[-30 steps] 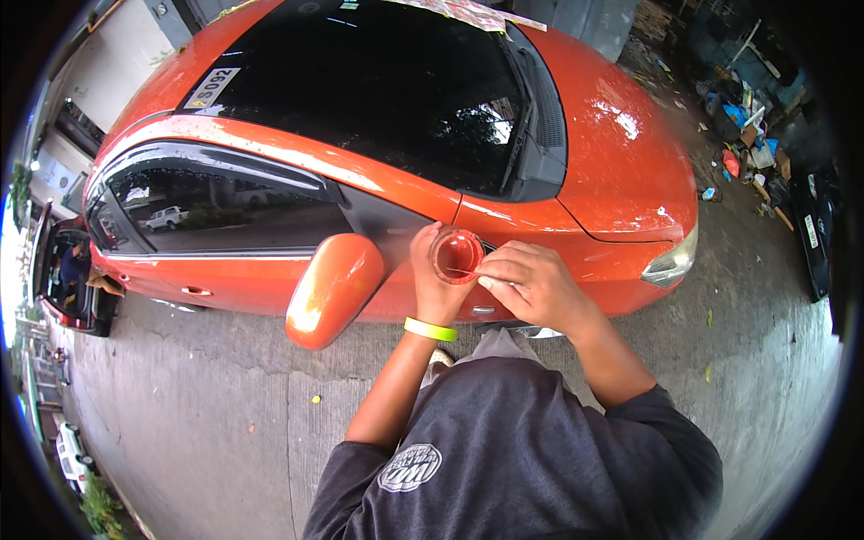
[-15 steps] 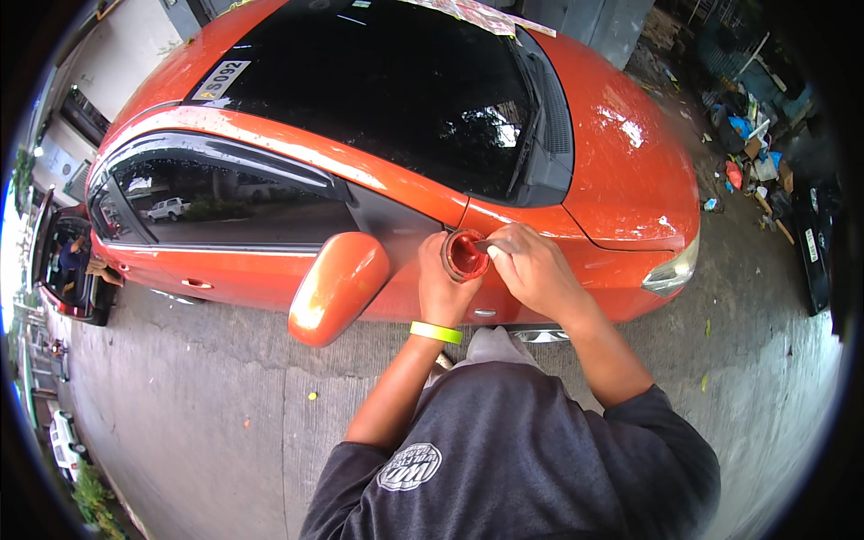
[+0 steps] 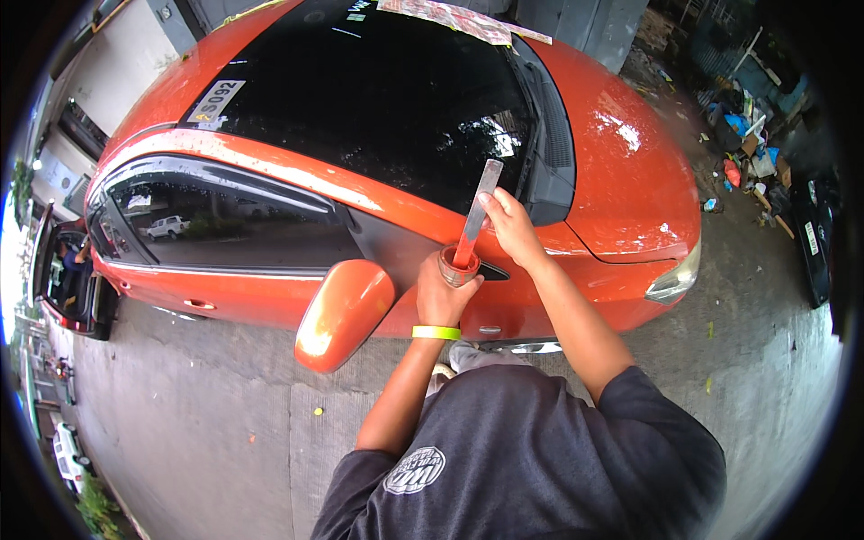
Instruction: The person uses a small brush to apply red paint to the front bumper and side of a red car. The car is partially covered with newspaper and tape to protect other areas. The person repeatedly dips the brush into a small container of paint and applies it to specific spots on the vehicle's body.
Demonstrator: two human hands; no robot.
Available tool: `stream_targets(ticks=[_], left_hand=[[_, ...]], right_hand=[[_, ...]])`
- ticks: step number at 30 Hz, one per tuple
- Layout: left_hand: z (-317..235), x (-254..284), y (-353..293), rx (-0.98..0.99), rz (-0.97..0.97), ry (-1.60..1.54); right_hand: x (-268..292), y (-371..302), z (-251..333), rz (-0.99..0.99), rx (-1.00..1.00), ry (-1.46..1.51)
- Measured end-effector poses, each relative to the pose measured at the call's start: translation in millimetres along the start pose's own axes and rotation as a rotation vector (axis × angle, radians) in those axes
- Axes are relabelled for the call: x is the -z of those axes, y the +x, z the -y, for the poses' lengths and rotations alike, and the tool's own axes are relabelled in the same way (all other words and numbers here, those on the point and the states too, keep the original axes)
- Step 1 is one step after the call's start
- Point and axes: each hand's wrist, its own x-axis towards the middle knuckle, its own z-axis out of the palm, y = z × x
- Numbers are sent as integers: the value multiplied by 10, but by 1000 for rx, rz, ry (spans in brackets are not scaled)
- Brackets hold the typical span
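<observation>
My left hand (image 3: 436,295) is wrapped round a small open jar (image 3: 457,270) with red-orange paint inside. Between the fingers and thumb of my right hand (image 3: 511,225) is a flat metal stir stick (image 3: 480,202), bare grey at its top and coated red toward its lower end. That lower end is at the jar's mouth, and its tip is hidden inside. Both hands are in front of an orange car (image 3: 540,243), beside its side mirror (image 3: 344,315) and the base of the windshield.
Printed paper (image 3: 450,20) lies along the windshield's far edge. Concrete floor (image 3: 234,405) stretches below the car. A heap of rubbish (image 3: 751,148) and a black car panel (image 3: 813,238) are at the right. Another vehicle (image 3: 72,274) with a person at it stands far left.
My right hand has risen, and the stir stick now stands upright and drawn higher out of the jar. The jar has shifted slightly down and left in view.
</observation>
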Motion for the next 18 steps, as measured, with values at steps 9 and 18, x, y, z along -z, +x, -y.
stream_targets(ticks=[9,18], left_hand=[[116,-7,68,56,88,2],[141,-26,61,54,104,-18]], right_hand=[[-23,298,-87,-4,-71,140],[1,307,-123,64,29,-5]])
